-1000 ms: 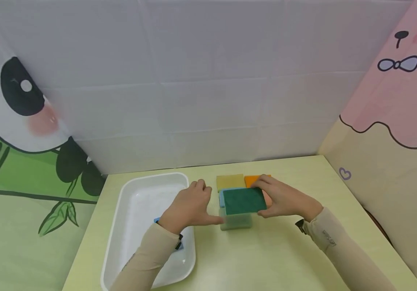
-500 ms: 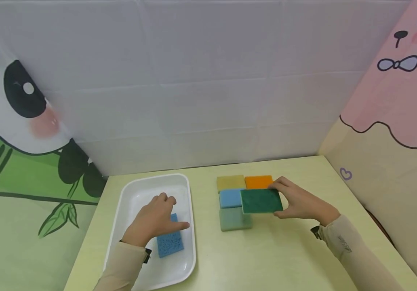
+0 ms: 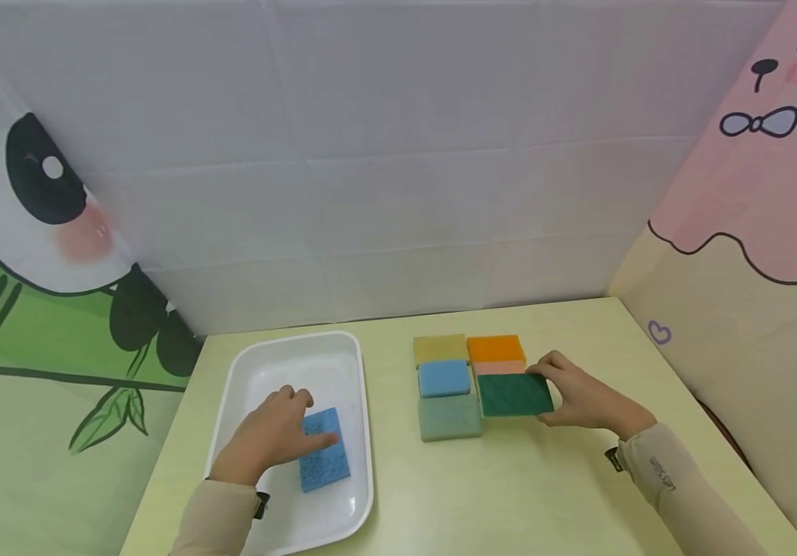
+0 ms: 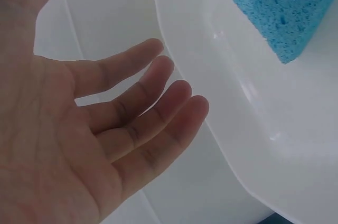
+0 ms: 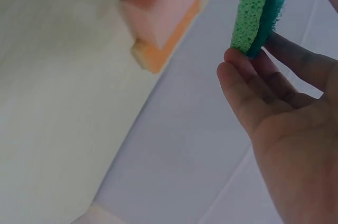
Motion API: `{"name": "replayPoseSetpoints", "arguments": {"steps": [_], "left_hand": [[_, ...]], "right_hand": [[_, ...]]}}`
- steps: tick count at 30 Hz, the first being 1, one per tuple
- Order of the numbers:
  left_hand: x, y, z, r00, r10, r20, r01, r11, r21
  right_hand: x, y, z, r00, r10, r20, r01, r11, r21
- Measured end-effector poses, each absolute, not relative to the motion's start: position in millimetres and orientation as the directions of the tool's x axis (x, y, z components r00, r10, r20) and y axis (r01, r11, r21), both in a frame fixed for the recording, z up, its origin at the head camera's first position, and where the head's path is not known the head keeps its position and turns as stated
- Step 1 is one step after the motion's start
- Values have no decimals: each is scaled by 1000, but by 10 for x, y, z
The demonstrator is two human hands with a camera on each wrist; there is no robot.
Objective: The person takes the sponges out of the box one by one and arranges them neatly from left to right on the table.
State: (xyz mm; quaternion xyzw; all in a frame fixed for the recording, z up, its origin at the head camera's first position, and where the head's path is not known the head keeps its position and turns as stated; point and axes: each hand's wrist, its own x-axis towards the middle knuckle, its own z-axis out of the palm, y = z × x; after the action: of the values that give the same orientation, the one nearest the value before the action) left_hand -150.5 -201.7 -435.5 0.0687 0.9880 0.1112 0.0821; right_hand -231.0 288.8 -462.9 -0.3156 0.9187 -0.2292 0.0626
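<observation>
My right hand (image 3: 589, 401) grips a green sponge (image 3: 515, 394) by its right end, thumb on the near side and fingers on the far side. The right wrist view shows its porous light-green layer (image 5: 252, 15) and dark green scouring layer. It is held beside a pale green sponge (image 3: 450, 418) and in front of a pink sponge (image 3: 499, 367), which it partly hides. My left hand (image 3: 266, 436) hovers over the white tray (image 3: 365, 386) with relaxed fingers and holds nothing. Below it in the tray lies a blue porous sponge (image 3: 324, 455), partly covered by the thumb.
A yellow sponge (image 3: 439, 350), an orange sponge (image 3: 496, 348) and a smooth blue sponge (image 3: 444, 378) lie grouped with the pale green and pink ones on the light wooden table (image 3: 440, 502). Cloth walls (image 3: 398, 193) rise behind and at both sides.
My right hand has carried the green sponge rightward and slightly nearer, uncovering the smooth blue and pale green sponges. My left hand has withdrawn leftward from the sponge group to above the tray.
</observation>
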Motion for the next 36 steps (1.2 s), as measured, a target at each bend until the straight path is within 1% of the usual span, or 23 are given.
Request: {"name": "replayPoseSetpoints", "arguments": {"steps": [5, 15, 21, 30, 36], "left_hand": [[-1474, -2049, -4423, -977, 118, -180, 68, 963, 262], [-1442, -2131, -4527, -972, 96, -216, 36, 963, 266], [-1430, -2143, -4581, -968, 92, -234, 23, 960, 280], [-1418, -2130, -4586, -965, 83, -248, 14, 963, 268], [-1429, -2144, -4596, -956, 63, -287, -17, 963, 267]], "right_hand": [[-2308, 2942, -4760, -801, -598, -2, -523, 702, -483], [-2290, 2983, -4983, -799, -601, -35, -506, 701, -502], [-2291, 2979, -5058, -796, -604, -31, -516, 704, -488], [-2308, 3001, -5148, -810, -584, -56, -484, 719, -498], [-2302, 2984, -5203, -818, -572, -58, -476, 731, -488]]}}
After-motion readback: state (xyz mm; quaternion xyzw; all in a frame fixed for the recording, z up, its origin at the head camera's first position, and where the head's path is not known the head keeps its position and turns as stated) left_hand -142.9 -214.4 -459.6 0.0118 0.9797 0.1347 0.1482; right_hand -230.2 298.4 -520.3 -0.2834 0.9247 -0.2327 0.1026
